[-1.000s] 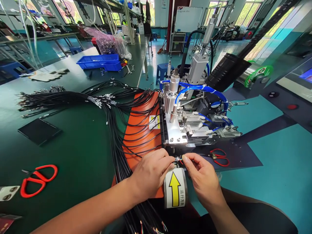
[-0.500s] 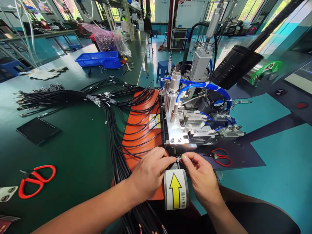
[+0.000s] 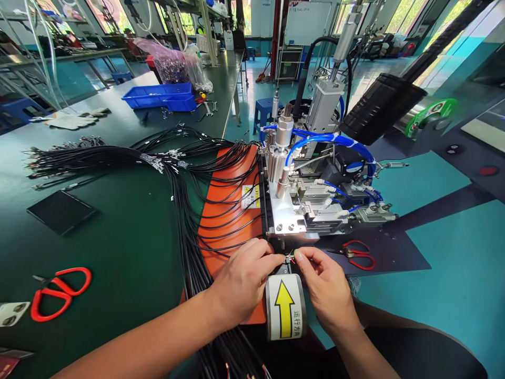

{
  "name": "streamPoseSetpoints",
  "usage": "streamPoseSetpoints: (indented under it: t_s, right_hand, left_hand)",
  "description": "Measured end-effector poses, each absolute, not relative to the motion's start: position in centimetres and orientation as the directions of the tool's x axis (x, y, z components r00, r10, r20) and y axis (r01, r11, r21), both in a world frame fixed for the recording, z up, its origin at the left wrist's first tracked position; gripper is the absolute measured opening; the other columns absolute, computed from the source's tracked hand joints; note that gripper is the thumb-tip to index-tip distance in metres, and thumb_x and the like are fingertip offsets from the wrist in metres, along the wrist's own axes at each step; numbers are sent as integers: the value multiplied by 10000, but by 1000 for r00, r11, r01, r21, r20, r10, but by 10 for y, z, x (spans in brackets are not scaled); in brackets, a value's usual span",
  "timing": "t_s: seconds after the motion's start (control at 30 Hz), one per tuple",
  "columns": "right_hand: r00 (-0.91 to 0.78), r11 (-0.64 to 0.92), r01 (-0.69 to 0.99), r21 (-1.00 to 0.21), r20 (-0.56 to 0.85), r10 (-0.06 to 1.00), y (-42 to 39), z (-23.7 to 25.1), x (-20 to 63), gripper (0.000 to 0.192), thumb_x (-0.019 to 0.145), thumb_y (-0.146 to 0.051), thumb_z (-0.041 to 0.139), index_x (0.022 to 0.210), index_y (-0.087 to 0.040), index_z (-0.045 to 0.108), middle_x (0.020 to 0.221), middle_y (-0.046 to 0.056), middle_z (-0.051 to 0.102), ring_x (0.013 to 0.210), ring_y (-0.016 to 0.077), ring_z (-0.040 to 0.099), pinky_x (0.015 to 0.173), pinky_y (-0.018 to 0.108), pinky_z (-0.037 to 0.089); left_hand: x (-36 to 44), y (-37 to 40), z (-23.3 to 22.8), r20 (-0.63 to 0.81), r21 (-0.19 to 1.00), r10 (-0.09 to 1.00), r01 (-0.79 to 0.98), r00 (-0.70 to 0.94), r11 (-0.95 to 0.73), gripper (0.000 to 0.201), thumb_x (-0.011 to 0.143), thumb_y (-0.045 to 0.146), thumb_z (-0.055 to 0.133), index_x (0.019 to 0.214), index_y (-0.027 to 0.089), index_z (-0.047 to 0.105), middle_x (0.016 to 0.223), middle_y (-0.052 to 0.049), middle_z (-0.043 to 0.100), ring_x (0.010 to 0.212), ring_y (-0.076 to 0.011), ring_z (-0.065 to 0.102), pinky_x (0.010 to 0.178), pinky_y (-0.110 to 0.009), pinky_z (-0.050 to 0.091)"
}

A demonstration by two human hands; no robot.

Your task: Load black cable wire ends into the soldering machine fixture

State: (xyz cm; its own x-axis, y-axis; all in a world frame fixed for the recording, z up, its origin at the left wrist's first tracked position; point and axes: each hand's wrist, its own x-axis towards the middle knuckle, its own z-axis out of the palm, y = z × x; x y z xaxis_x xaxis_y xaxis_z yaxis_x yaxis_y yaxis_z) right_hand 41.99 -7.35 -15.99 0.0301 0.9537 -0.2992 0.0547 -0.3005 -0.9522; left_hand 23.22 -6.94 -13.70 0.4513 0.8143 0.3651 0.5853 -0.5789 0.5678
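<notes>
My left hand (image 3: 245,276) rests over the front corner of the orange plate (image 3: 232,181), its fingertips closed on the end of a black cable, most of which the hand hides. Thin coloured wires (image 3: 291,258) fan out from that end. The thumb and forefinger of my right hand (image 3: 329,287) pinch these wires from the right. Both hands meet at the front of the metal machine (image 3: 290,216), just above a round roller (image 3: 284,308) labelled with a yellow arrow. Several black cables (image 3: 232,234) lie side by side across the orange plate.
A thick black cable bundle (image 3: 183,210) lies on the green bench. Red-handled scissors (image 3: 59,295) lie at the left, and red-handled cutters (image 3: 357,254) right of the machine. A blue tray (image 3: 158,97) stands farther back. A black lamp-like cylinder (image 3: 382,108) overhangs the right side.
</notes>
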Motion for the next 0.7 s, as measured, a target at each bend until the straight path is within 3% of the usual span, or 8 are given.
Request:
streamPoseSetpoints:
  t_s: [0.7]
  right_hand:
    - [83, -290, 192, -938, -279, 957, -74, -160, 418, 411, 858, -571, 628, 970, -179, 689, 761, 29, 640, 658, 159, 529, 569, 243, 441]
  left_hand:
    - [232, -69, -137, 363, 559, 812, 589, 458, -583, 224, 915, 82, 525, 1059, 163, 676, 959, -83, 627, 874, -209, 578, 756, -344, 527]
